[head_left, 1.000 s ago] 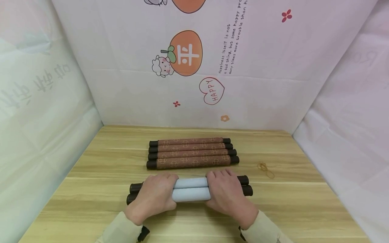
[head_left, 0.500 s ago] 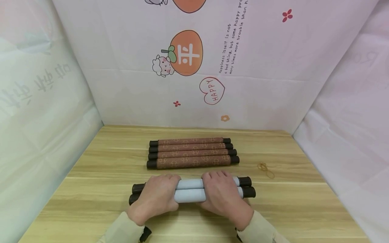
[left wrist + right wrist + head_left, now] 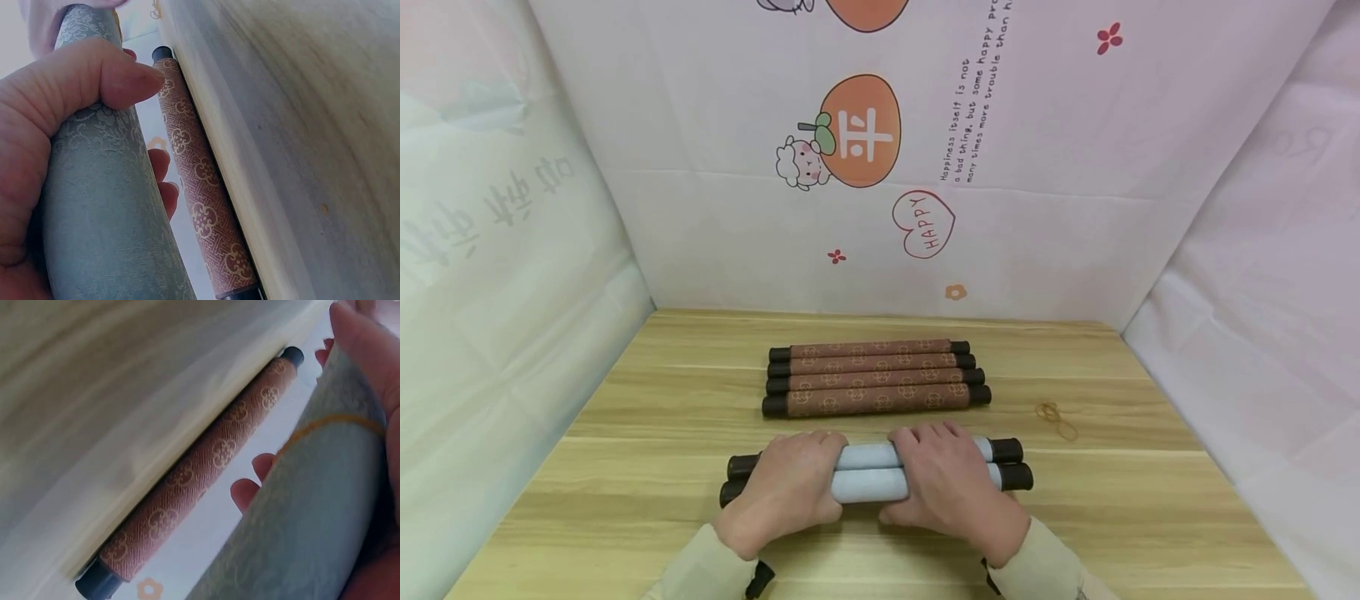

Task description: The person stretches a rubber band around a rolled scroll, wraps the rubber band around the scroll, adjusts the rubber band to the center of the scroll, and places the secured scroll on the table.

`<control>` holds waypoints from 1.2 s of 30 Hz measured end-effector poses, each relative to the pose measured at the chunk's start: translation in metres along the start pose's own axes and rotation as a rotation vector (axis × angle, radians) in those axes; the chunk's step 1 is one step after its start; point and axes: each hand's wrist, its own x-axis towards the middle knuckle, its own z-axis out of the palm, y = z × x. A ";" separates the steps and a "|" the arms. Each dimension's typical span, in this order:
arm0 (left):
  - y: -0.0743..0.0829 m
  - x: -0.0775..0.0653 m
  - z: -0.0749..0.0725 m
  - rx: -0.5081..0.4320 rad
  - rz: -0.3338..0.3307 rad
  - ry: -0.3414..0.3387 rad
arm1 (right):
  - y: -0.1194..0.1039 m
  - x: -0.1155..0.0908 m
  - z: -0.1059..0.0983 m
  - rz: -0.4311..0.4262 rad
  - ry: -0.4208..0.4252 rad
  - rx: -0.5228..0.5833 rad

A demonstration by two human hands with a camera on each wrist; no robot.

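Note:
Two pale blue rolled scrolls [image 3: 869, 485] with black end knobs lie side by side across the front of the wooden table. My left hand [image 3: 792, 485] grips both of them left of the middle, with fingers over the far side and thumb on the near side. Right of the middle, my right hand [image 3: 951, 483] holds them the same way. In the right wrist view, a yellow rubber band [image 3: 331, 420] circles the near pale blue scroll [image 3: 312, 506]. Beneath my palms the scrolls are hidden.
Behind the hands, several brown patterned scrolls [image 3: 880, 392] with black ends lie in a parallel row. Loose rubber bands [image 3: 1057, 422] rest on the table to the right. A printed white cloth [image 3: 1037, 250] hangs at the back and both sides.
My right hand has slid left along the pale blue scrolls, baring more of their right end. The scrolls and my left hand have shifted slightly right.

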 end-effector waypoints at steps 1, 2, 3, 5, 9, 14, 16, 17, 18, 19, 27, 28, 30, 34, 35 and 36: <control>0.000 0.000 -0.001 0.000 -0.002 -0.002 | 0.002 -0.001 -0.001 0.001 -0.010 0.016; 0.000 -0.001 -0.001 0.002 -0.004 -0.002 | 0.004 -0.002 -0.002 0.004 -0.018 0.028; -0.001 -0.001 -0.002 0.003 -0.003 0.002 | 0.007 -0.003 -0.003 0.009 -0.021 0.033; -0.001 -0.002 -0.003 0.005 -0.003 0.011 | 0.011 -0.004 -0.004 0.019 -0.015 0.023; -0.003 -0.002 -0.005 0.016 0.003 0.033 | 0.018 -0.007 -0.004 0.025 0.028 -0.018; -0.002 -0.001 -0.006 0.072 0.027 0.081 | 0.021 -0.009 -0.002 0.018 0.074 -0.044; -0.003 -0.001 -0.006 0.092 0.034 0.095 | 0.022 -0.009 -0.001 0.019 0.079 -0.046; -0.003 -0.001 -0.006 0.105 0.034 0.096 | 0.022 -0.008 -0.001 0.020 0.077 -0.046; -0.003 -0.001 -0.007 0.115 0.031 0.095 | 0.023 -0.008 -0.001 0.023 0.076 -0.044; -0.004 -0.001 -0.007 0.124 0.028 0.093 | 0.023 -0.008 -0.001 0.029 0.065 -0.045; -0.007 -0.002 -0.006 0.133 0.030 0.093 | 0.027 -0.008 -0.002 0.060 0.027 -0.050; -0.008 -0.002 -0.006 0.127 0.031 0.095 | 0.027 -0.007 -0.002 0.060 0.027 -0.051; -0.008 -0.002 -0.006 0.117 0.035 0.100 | 0.027 -0.007 -0.002 0.063 0.027 -0.053; -0.007 -0.002 -0.006 0.099 0.047 0.112 | 0.024 -0.006 -0.001 0.066 0.022 -0.058; -0.007 -0.002 -0.006 0.096 0.051 0.117 | 0.023 -0.005 -0.001 0.066 0.022 -0.058; -0.007 -0.002 -0.006 0.094 0.053 0.120 | 0.023 -0.005 -0.001 0.065 0.023 -0.057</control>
